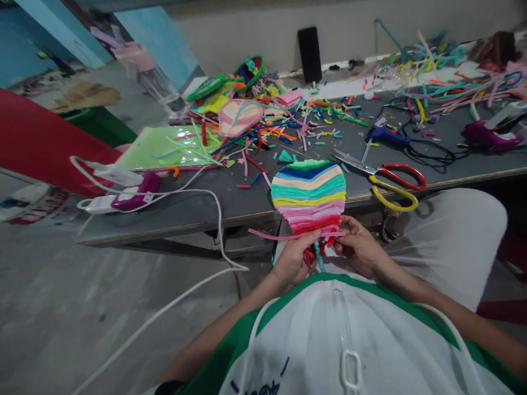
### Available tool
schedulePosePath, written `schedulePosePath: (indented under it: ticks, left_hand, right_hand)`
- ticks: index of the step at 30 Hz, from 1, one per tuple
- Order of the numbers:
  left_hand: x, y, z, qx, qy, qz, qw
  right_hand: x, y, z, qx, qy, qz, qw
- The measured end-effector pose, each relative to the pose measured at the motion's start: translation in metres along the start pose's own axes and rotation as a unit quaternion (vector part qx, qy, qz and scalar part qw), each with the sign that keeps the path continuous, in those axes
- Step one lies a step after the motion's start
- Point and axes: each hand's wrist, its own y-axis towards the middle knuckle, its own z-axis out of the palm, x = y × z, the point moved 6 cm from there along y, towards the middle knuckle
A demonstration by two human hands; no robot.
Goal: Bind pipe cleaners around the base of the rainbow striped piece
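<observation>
Between my hands, over my lap at the table's edge, is a rounded craft piece covered in rows of coloured pipe cleaners, from green and blue at the top to pink and red at the bottom. My left hand is closed on its lower end, the thumb pressing a loose pink pipe cleaner across it. My right hand pinches that pink pipe cleaner near its right end, beside the craft's lower edge. A twisted teal strand hangs below. The fingers under the piece are partly hidden.
Open scissors with red and yellow handles overhang the table edge at right. Behind them lies a blue glue gun. Pipe-cleaner scraps litter the table. A white cable crosses its left side; a phone leans at the back.
</observation>
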Motion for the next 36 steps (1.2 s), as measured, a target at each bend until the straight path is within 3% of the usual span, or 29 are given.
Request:
schedulePosePath:
  ticks: [3, 5, 8, 10, 12, 14, 16, 19, 22, 26, 32, 36]
  left_hand:
    - [0.000, -0.003, 0.001, 0.048, 0.049, -0.020, 0.997]
    - [-0.002, -0.006, -0.008, 0.046, 0.111, -0.057, 0.991]
    - [-0.022, -0.016, -0.028, 0.038, 0.286, -0.041, 0.956]
    - [-0.043, -0.029, -0.031, 0.070, 0.455, 0.007, 0.888]
    - [-0.064, -0.044, -0.029, 0.046, 0.587, 0.054, 0.807]
    - [-0.090, -0.059, -0.013, -0.004, 0.638, 0.190, 0.746]
    - [-0.103, -0.070, 0.012, 0.006, 0.660, 0.338, 0.671]
    - [-0.096, -0.066, 0.038, 0.054, 0.689, 0.439, 0.574]
    - [-0.081, -0.048, 0.044, 0.091, 0.729, 0.429, 0.525]
    - [-0.072, -0.034, 0.043, 0.109, 0.745, 0.414, 0.512]
    - [-0.074, -0.028, 0.041, 0.111, 0.687, 0.403, 0.594]
    - [-0.072, -0.025, 0.040, 0.117, 0.687, 0.374, 0.612]
  right_hand:
    - [0.005, -0.002, 0.000, -0.008, -0.004, -0.002, 1.000]
    - [0.007, -0.003, 0.001, -0.012, -0.008, 0.006, 1.000]
    - [0.008, -0.002, 0.001, -0.022, -0.008, 0.009, 1.000]
    - [0.009, -0.002, 0.001, -0.023, -0.004, 0.004, 1.000]
    - [0.010, -0.002, 0.002, -0.018, -0.003, -0.003, 1.000]
    - [0.010, -0.002, 0.003, -0.011, -0.005, -0.009, 1.000]
    - [0.009, -0.002, 0.004, -0.006, -0.006, -0.010, 1.000]
    - [0.008, -0.002, 0.005, -0.003, 0.000, -0.003, 1.000]
    - [0.008, -0.002, 0.007, -0.004, 0.007, 0.010, 1.000]
    - [0.005, -0.002, 0.009, -0.009, 0.009, 0.034, 0.999]
    - [0.006, -0.004, 0.015, 0.036, -0.021, 0.046, 0.998]
    - [0.009, -0.007, 0.018, 0.067, -0.057, 0.067, 0.994]
